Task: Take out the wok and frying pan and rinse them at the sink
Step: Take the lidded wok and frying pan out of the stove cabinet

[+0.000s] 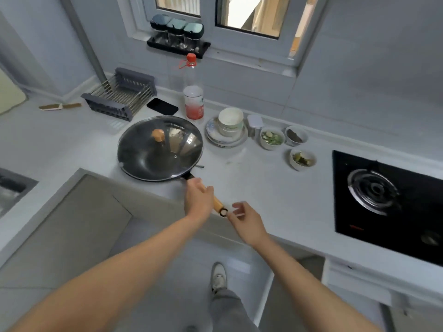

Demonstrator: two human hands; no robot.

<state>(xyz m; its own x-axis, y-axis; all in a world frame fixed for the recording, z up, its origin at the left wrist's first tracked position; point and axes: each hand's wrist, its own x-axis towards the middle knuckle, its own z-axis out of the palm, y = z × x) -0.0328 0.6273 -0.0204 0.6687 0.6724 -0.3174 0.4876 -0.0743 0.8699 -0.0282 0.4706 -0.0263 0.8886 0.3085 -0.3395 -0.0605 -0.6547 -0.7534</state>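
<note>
Nearest to us, our left hand (199, 200) lies over the wok's wooden handle (217, 202), fingers (195, 183) loosely bent along it; we cannot tell whether they truly grip it. Our right hand (247, 221) sits just beside the handle's end cap, its fingers (238, 208) relaxed and slightly spread, holding nothing.

Just beyond the left fingers the wok (159, 149) rests on the tabletop (263, 192), covered by a glass lid (167, 140) with a wooden knob (157, 135). Far left of the left fingers, part of the sink (12, 188) shows at the edge.

Beyond the right fingers stand three small bowls (272, 138) of chopped ingredients, and left of them a stack of plates and bowls (227, 130). Well to the right of the right fingers lies the black gas hob (383, 200).

Farther off, past the wok, we see a phone (162, 106), a plastic bottle (193, 97) with a red cap, and a dish rack (119, 94). Farthest, on the windowsill, stands a tray of spice jars (177, 34).
</note>
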